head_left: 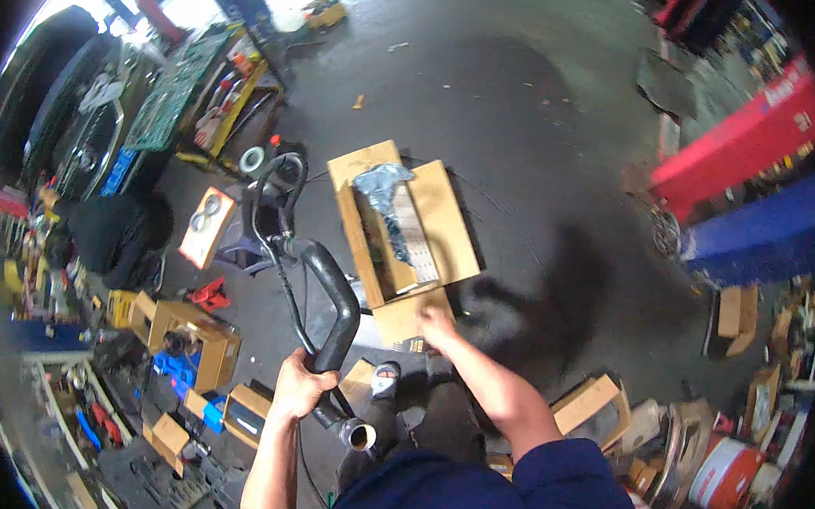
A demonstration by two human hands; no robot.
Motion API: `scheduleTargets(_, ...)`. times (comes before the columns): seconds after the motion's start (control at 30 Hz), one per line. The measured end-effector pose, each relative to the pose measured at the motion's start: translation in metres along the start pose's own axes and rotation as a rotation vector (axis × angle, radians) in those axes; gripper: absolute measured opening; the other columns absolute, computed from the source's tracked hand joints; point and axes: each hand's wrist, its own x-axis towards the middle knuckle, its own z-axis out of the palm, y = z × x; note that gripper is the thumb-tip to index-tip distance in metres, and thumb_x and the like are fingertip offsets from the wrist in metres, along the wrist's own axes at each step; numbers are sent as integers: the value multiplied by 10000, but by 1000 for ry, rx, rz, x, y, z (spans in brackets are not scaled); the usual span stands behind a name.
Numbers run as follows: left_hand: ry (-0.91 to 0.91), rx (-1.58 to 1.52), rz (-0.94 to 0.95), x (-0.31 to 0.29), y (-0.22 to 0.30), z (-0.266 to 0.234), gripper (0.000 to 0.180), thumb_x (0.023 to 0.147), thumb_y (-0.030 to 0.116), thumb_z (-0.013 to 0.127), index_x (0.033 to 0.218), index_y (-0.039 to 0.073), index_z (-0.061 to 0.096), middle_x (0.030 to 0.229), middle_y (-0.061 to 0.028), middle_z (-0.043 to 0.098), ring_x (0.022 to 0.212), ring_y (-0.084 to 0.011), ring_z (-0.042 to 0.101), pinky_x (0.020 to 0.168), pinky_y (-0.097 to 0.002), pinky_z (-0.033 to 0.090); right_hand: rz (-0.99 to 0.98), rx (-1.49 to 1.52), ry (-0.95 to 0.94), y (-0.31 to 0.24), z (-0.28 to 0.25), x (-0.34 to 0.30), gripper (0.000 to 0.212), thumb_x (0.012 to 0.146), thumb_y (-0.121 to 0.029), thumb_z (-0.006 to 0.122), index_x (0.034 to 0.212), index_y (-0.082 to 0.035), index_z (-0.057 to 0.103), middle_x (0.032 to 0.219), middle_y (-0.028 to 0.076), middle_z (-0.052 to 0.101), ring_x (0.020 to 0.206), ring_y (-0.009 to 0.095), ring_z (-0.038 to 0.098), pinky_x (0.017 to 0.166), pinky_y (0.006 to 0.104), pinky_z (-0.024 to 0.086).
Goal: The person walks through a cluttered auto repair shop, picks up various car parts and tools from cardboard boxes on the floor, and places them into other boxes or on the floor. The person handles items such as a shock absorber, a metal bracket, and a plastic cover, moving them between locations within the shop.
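My left hand (300, 385) is wrapped round a long black bent coolant hose assembly (336, 292). The hose has a thick curved section, thinner branching lines at its far end and an open round end near my lap. At the lower flap of an opened cardboard box (361, 241), my right hand (435, 327) is closed, its fingers curled. Whether it grips the flap or something small, I cannot make out. Inside the box lie crumpled bluish plastic wrap (381, 184) and a pale ribbed piece (416, 231). The box rests on the floor just ahead of my feet.
Left of the hose lies an orange-and-white carton (207, 227) with round rings on it. A person in dark clothes (122, 232) bends near a car. Open cardboard boxes (218, 354) stand at lower left. Red (752, 133) and blue lift posts rise at right, above a red-white drum (725, 476).
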Motion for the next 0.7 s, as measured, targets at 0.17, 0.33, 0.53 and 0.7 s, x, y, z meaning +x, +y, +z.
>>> scheduleTargets(0.17, -201, -74, 155, 32, -13, 45, 443, 698, 101, 777, 1070, -101, 645, 951, -116, 697, 818, -189, 634, 751, -345, 535, 396, -118, 88, 142, -35, -172, 457, 940, -414, 624, 916, 20, 765, 1048, 258, 737, 1008, 438, 696, 918, 493, 533)
scheduleTargets(0.33, -506, -37, 229, 40, 13, 116, 377, 778, 101, 749, 1087, -86, 640, 925, -108, 687, 782, -206, 639, 704, -344, 528, 631, -207, 684, 234, -26, -368, 417, 929, -389, 576, 925, -14, 758, 967, 273, 715, 941, 479, 689, 840, 595, 531)
scheduleTargets(0.53, -821, 109, 270, -9, 41, 267, 360, 790, 114, 762, 1106, -31, 669, 943, -82, 692, 794, -205, 645, 708, -365, 540, 1004, 148, 1092, 334, 103, -559, 444, 868, -407, 602, 860, 13, 746, 885, 273, 724, 853, 434, 709, 787, 504, 554)
scheduleTargets(0.7, -1119, -21, 300, -114, 23, 419, 473, 771, 96, 776, 1204, -61, 665, 1020, -101, 723, 880, -236, 675, 799, -402, 547, 1105, 897, 1211, 363, 272, -629, 252, 922, -262, 648, 794, -45, 664, 649, 93, 638, 434, 209, 590, 381, 355, 457)
